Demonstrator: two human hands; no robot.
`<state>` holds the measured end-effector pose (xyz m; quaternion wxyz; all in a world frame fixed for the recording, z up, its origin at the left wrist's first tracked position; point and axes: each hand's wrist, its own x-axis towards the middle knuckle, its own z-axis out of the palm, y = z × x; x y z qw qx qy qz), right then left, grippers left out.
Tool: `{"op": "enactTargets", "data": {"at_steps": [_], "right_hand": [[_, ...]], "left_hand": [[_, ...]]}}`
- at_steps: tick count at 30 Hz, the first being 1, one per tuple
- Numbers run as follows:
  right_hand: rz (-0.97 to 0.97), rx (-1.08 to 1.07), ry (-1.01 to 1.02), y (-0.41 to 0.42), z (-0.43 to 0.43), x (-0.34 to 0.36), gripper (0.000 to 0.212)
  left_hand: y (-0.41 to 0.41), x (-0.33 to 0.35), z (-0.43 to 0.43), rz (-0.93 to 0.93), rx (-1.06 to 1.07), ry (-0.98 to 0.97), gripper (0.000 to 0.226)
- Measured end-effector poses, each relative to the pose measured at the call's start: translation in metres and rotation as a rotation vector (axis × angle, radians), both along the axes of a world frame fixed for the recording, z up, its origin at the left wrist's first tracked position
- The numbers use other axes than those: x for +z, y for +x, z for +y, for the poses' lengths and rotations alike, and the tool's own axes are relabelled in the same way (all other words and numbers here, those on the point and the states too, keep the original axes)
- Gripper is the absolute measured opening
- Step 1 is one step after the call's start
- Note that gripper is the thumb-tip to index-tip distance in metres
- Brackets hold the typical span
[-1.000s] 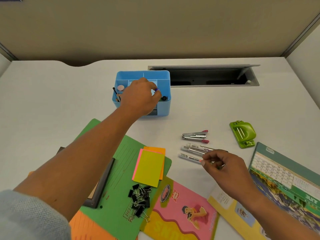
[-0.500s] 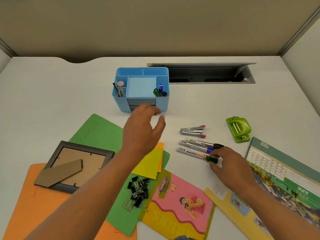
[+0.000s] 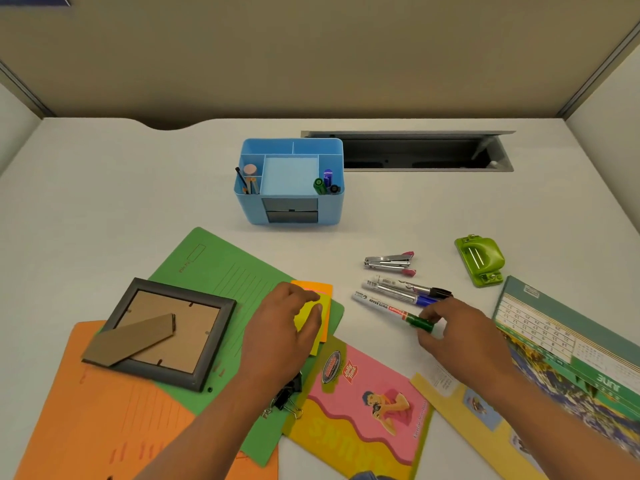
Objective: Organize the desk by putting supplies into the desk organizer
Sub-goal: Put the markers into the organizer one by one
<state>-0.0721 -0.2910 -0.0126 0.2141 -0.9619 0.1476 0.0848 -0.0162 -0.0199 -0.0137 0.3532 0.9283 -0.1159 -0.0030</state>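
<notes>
While two hands reach, three markers, one stapler

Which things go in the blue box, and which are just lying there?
For the job: desk organizer, sticky notes, green-capped marker, two more markers, stapler, binder clips.

Lying about: picture frame, folders, calendar, hole punch.

Picture frame lying face-down across green folder, orange folder underneath, calendar way off right.
</notes>
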Motion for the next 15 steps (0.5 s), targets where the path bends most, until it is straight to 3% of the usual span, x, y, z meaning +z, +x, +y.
{"op": "enactTargets", "data": {"at_steps": [9,15], "right_hand": [[-0.299,-0.018,0.370,0.020,0.038,0.079,0.021],[-0.487,0.103,0.311,0.081,0.040,0.120,0.025]], "left_hand": [[0.018,0.011,-0.016,-0.034,-0.070,-0.035,0.033],[0.039,-0.038,0.005,0.002,0.056,0.141,0.050]]}}
